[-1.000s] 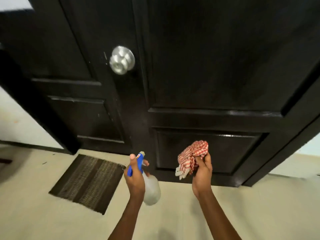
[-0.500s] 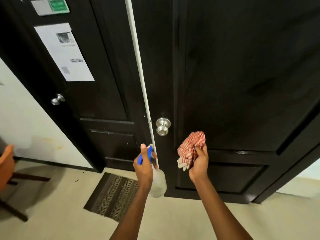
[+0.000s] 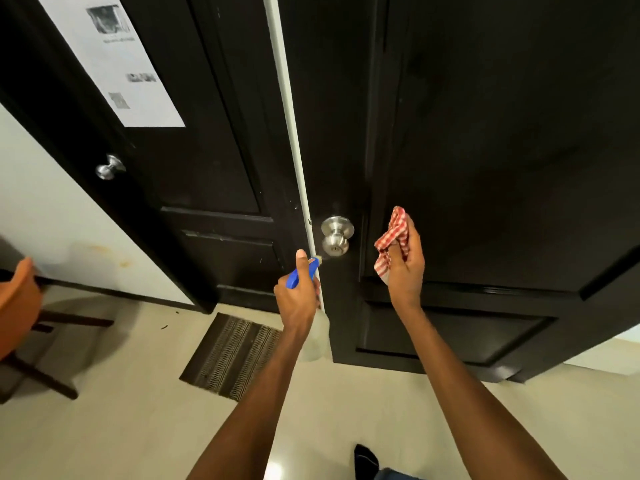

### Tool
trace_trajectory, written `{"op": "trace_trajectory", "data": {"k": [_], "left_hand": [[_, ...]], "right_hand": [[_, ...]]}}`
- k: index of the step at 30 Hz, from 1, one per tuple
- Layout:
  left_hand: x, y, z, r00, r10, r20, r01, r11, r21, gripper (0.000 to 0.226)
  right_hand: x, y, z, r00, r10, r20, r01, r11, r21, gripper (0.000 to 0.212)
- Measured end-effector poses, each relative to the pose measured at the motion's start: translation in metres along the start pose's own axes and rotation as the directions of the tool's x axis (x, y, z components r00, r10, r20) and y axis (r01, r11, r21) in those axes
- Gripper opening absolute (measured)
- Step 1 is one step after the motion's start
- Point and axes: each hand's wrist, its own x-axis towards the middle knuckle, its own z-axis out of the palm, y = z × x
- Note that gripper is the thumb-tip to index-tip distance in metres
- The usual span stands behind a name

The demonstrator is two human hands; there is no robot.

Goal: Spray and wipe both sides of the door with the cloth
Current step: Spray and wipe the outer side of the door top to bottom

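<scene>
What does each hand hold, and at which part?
The left hand grips the spray bottle at its neck, thumb along the blue head. The right hand holds the bunched checked cloth by its lower folds.

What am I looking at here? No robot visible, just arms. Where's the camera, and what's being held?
There is no machine: a person does the job bare-handed, and the single picture comes from a wide-angle camera worn on their head, looking forward and down. That is why you see only two forearms reaching out, and why straight lines bend.

The left hand grips a spray bottle with a blue head, thumb up along it, nozzle pointing at the door. The right hand holds a bunched red-and-white checked cloth.

In front stands the dark door with a silver knob. Left of it is a second dark door with a paper notice. On the pale floor lies a striped mat; an orange chair shows at the left edge.
</scene>
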Motion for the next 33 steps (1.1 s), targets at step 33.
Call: {"op": "trace_trajectory", "data": {"k": [33], "left_hand": [[0.100, 0.007, -0.032, 0.983, 0.148, 0.112, -0.149, 0.989, 0.004, 0.057]], "right_hand": [[0.020, 0.043, 0.099, 0.804, -0.314, 0.505, 0.569, 0.156, -0.807, 0.050]]}}
